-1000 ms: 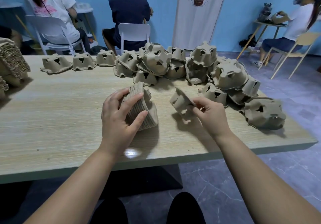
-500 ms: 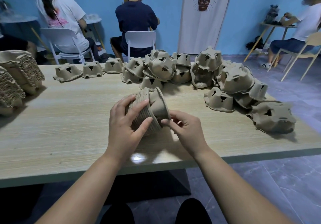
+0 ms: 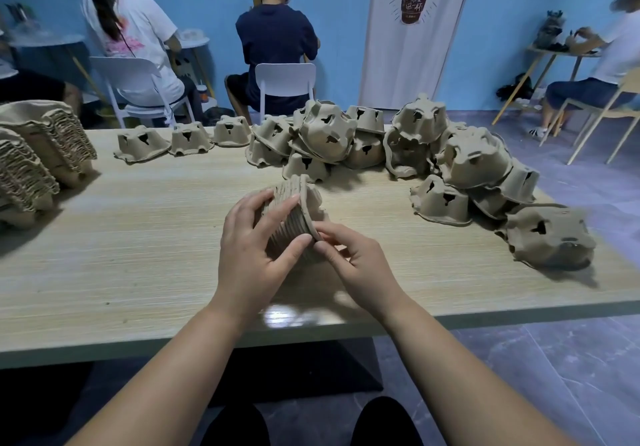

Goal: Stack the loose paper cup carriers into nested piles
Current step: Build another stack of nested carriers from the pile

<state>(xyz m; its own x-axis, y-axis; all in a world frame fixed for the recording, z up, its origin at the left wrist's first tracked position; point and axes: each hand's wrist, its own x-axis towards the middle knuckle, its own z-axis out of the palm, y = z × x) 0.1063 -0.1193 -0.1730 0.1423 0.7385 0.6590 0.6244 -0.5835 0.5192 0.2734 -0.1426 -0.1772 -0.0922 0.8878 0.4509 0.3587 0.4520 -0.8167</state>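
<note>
Seating step, prob.: the nested pile (image 3: 291,217), mid-tabletop (image 3: 138,255), is gripped on its side by the left hand (image 3: 252,248), fingers curled round it, its end rim is pinched by the right hand (image 3: 356,265), and next one of the loose carriers (image 3: 471,161) heaped at 2 o'clock needs fetching.

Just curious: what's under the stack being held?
Only the table shows below the stack. The left hand and right hand grip it and cover its underside, so whether it touches is hidden.
</note>
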